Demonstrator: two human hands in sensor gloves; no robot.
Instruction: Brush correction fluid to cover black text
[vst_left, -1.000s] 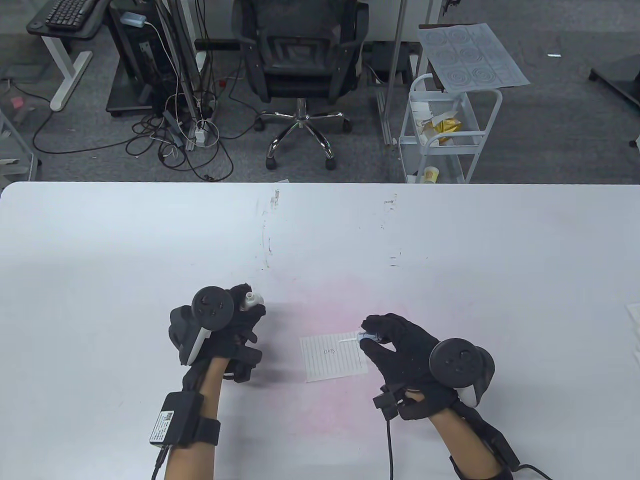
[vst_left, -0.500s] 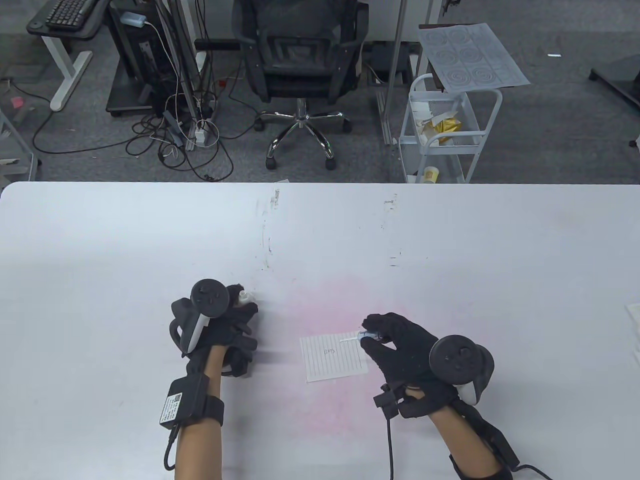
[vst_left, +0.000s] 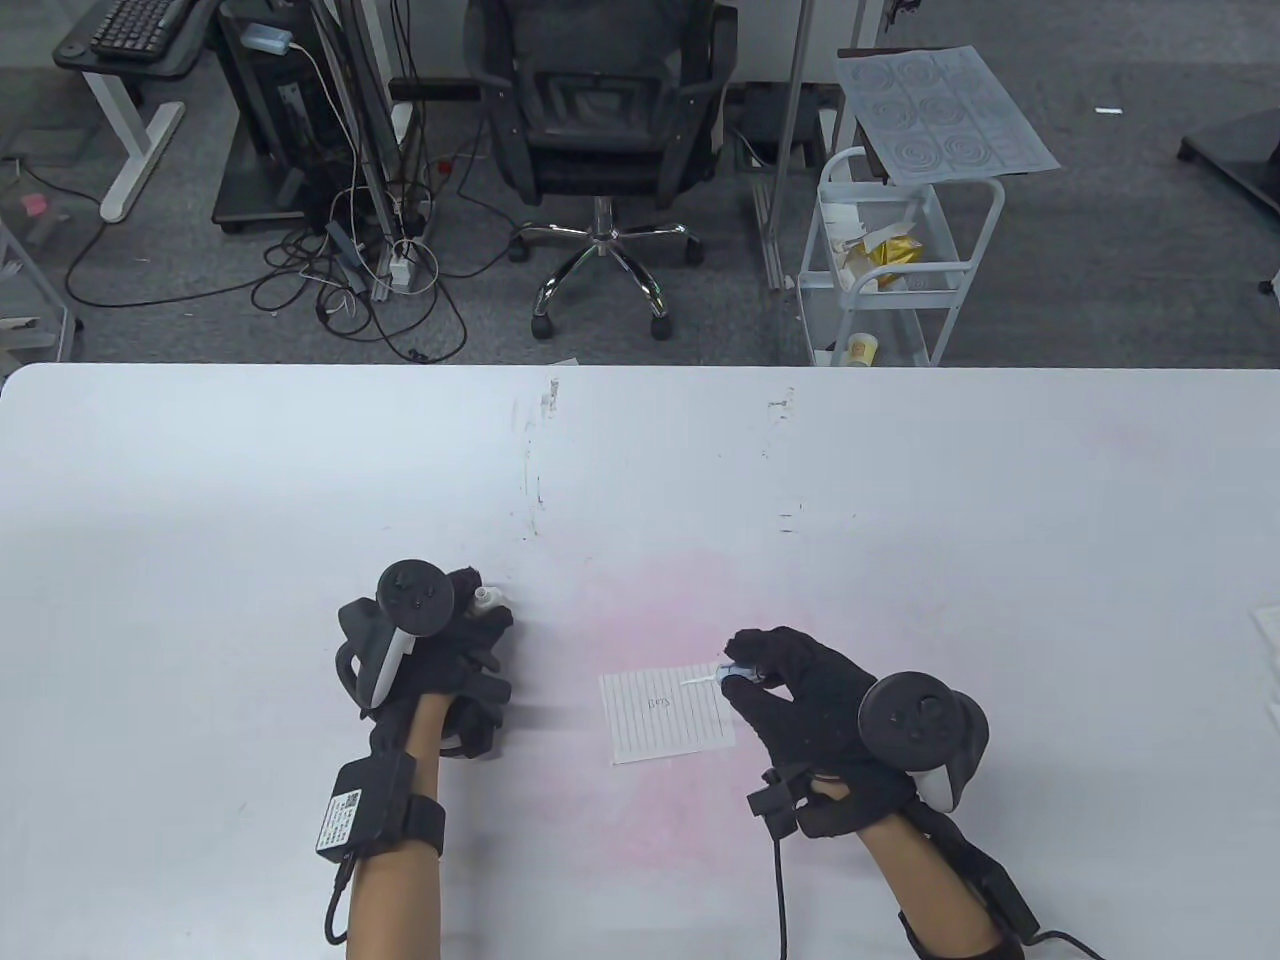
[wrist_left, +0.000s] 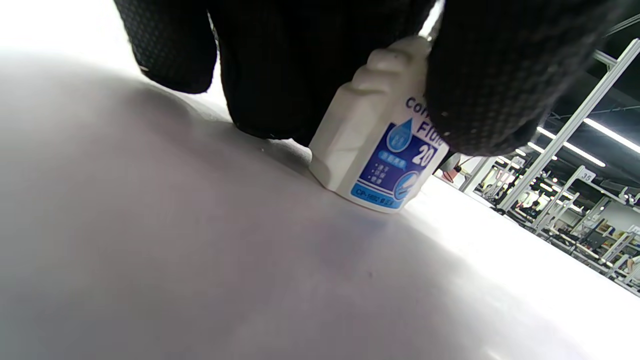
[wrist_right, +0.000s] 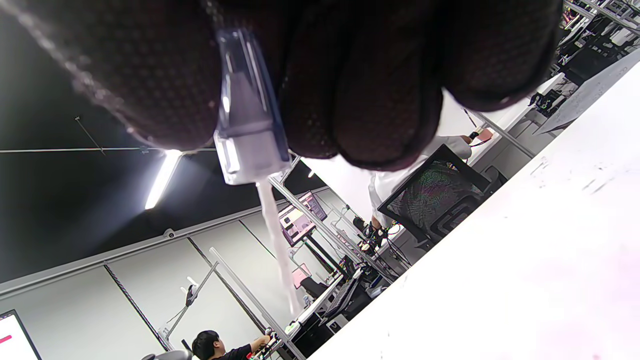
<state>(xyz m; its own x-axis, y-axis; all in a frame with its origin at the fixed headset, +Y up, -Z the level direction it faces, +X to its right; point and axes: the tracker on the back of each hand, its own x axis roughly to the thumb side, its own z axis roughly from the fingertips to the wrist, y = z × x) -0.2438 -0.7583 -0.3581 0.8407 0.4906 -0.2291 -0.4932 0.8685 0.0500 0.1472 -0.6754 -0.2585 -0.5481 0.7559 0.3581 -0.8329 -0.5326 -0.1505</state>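
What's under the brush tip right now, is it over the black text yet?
Under the brush is the lined paper, upper right part. The black text lies uncovered, left of and below the tip. Whether the tip touches the paper cannot be told.

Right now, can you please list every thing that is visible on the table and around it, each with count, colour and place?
correction fluid bottle: 1, white with blue label, standing on the table, uncapped, in the left hand
brush cap: 1, clear blue with a white brush stem, pinched in the right hand, tip over the paper
lined paper: 1, white with small black text, flat on the table between the hands
table: 1, white with faint pink stain, foreground
office chair: 1, black, behind the table
trolley cart: 1, white, right of the chair
keyboard: 1, black, far left desk
left hand: black glove, grips the bottle
right hand: black glove, pinches the brush cap
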